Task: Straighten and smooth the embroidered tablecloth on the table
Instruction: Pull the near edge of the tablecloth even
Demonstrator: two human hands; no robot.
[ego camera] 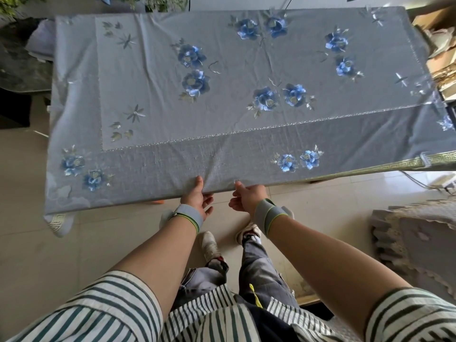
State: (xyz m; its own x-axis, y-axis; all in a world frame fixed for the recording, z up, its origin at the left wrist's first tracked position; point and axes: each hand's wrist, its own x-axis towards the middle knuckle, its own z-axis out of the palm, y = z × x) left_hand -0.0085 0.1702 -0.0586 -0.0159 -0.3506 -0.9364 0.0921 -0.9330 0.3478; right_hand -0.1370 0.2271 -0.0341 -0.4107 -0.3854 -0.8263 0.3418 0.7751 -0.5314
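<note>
Head view. Tablecloth (222, 99), grey-blue with blue embroidered flowers, spread over the whole table (345, 172), covering the top from the far edge to the near edge. Table almost wholly hidden beneath; only a strip of patterned rim bare at the near right edge and a bit more at the near left corner. Far right corner of the cloth hazy, flowers there hard to make out; right end of the table cut off by the frame. Creases visible along the far left part and across the middle.

Left hand (197, 196) at the near edge, just left of the middle, thumb on top of the cloth, fingers curled under the rim, clamped on the tablecloth. Right hand (246, 196) just beside it at the same edge, fingertips pinched on the cloth's hem, the remaining fingers hidden underneath. Small pucker in the fabric between the two hands. Grey bands (188, 215) worn on both wrists.

Lace-edged cover (417, 233) at the right, cut off by the frame, object beneath it impossible to tell. No containers made out.
</note>
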